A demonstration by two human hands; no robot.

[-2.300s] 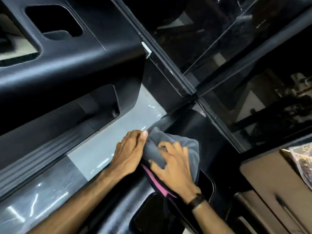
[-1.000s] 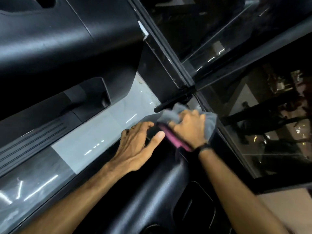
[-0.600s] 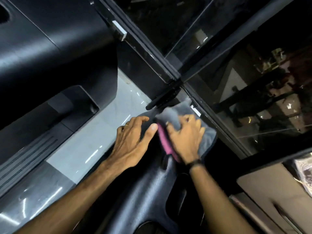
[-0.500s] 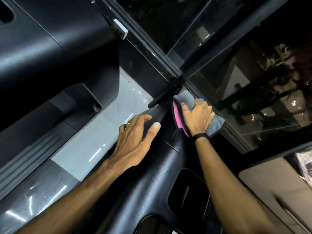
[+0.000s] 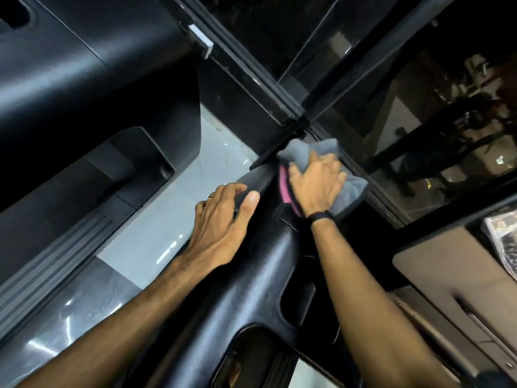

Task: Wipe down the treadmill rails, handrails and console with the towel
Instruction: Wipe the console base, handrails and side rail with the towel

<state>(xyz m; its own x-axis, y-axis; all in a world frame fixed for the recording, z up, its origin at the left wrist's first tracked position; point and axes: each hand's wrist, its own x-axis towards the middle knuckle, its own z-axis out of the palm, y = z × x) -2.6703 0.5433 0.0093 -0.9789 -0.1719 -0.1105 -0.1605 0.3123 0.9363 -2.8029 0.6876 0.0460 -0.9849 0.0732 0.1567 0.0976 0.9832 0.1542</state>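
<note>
Surface: black textured plastic, the treadmill console (image 5: pixel 251 289), runs under your arms from lower centre up to a dark bar; two recessed pockets are cut into it near the bottom edge.
Towel: your grey towel (image 5: pixel 321 148), with a pink edge showing on its left, lies bunched at the far end of the console, against the dark window frame (image 5: pixel 251 77).
Right hand: your right hand (image 5: pixel 316 183) presses on the towel with fingers spread and slightly curled into the cloth; a black wristband (image 5: pixel 320 216) sits at your wrist.
Left hand: your left hand (image 5: pixel 221 217) rests on the console's left edge just beside the towel, fingers curved over the edge, thumb extended, holding nothing; a ring shows on one finger.
Floor: pale glossy floor (image 5: pixel 179 214) lies below the console, with light streaks reflected.
Neighbouring machine: a black moulded housing (image 5: pixel 84 88) with ribbed rail fills the left.
Room: dark glass panes (image 5: pixel 419 121) on the right carry dim reflections; a beige panel sits at lower right.
</note>
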